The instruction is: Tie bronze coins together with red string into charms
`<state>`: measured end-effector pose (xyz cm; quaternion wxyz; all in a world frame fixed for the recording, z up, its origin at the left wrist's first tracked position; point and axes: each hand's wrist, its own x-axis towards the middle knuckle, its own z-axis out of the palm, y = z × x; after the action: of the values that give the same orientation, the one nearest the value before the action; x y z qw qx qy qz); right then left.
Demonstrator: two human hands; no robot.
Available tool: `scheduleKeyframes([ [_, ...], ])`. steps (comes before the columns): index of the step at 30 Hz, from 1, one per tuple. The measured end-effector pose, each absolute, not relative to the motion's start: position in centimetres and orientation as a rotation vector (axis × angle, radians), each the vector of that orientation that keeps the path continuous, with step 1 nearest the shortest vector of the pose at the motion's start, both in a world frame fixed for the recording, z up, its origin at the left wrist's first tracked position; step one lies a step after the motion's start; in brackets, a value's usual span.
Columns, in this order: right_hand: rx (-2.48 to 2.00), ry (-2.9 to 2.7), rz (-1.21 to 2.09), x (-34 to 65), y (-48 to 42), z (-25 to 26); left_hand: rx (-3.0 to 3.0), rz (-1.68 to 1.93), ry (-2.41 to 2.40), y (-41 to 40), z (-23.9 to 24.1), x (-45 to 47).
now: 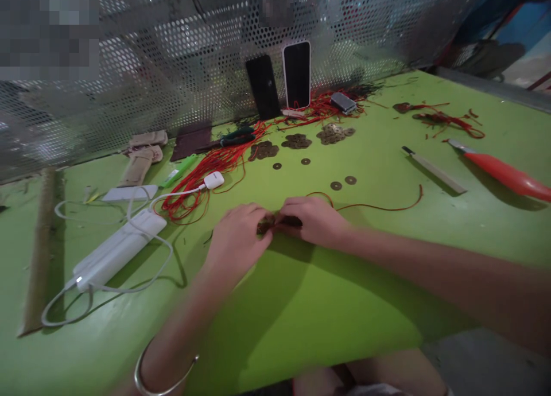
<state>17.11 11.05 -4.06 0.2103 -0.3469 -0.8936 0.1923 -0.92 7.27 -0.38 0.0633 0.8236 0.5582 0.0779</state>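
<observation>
My left hand (241,235) is closed, its thumb and fingers pinching a small bundle of dark brass holed coins (264,225). Close against it, my right hand (316,221) grips the same bundle, fingertips meeting the left ones. A thin red cord (379,207) trails out behind the right hand across the green tabletop. How the cord runs through the coins is hidden by the fingers. Just beyond the hands lie a few loose holed coins (336,186), and further back are several coin piles (297,141).
Red cords (228,158) spread at the back left beside pliers (236,136). A white power strip (118,249) with a cable lies left. On the right are a red-handled tool (508,172) and a flat stick-like tool (434,171). Two phones (297,74) lean against a perforated metal screen (172,51).
</observation>
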Motion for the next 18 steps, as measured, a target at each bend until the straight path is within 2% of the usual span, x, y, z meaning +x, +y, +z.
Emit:
scheduleKeyframes([
  [18,-0.956,-2.220,0.713,17.15,11.38,-4.05,2.396,0.211,1.633,7.60,-0.23,-0.92],
])
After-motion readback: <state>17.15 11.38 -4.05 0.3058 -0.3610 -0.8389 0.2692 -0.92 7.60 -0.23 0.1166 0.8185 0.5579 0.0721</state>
